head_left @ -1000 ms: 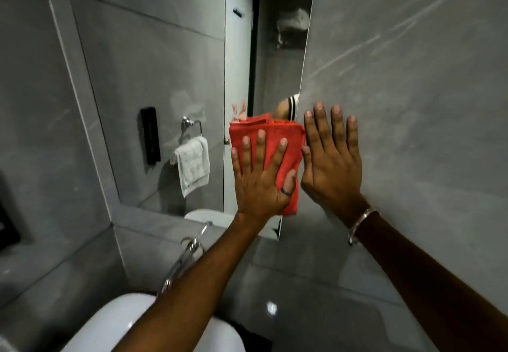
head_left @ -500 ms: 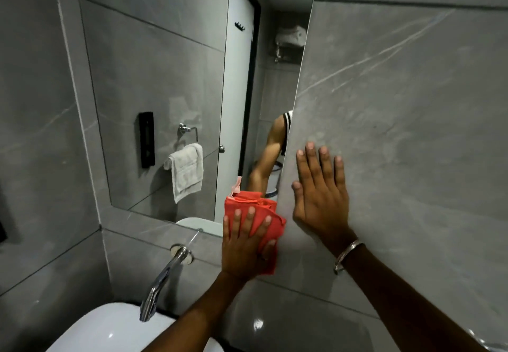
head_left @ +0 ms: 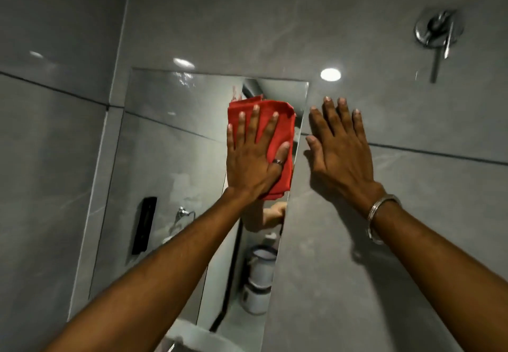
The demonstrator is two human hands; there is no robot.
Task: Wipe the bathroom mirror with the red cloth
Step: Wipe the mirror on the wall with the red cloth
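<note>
left hand (head_left: 251,159) pressing flat, fingers spread, pinning red cloth (head_left: 275,142) on mirror (head_left: 176,142) near top right corner. right hand (head_left: 339,148) bracing open on wall (head_left: 412,214). wiping under way; next probably calling for sweeping leftward.

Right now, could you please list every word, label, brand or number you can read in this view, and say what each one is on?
None: no legible text anywhere in this view.
red cloth: plain, no tag or print showing.
black wall unit reflected in the mirror: no readable marking.
white container in the reflection: too blurred to tell.
ring and bangle: no engraving discernible.
</note>
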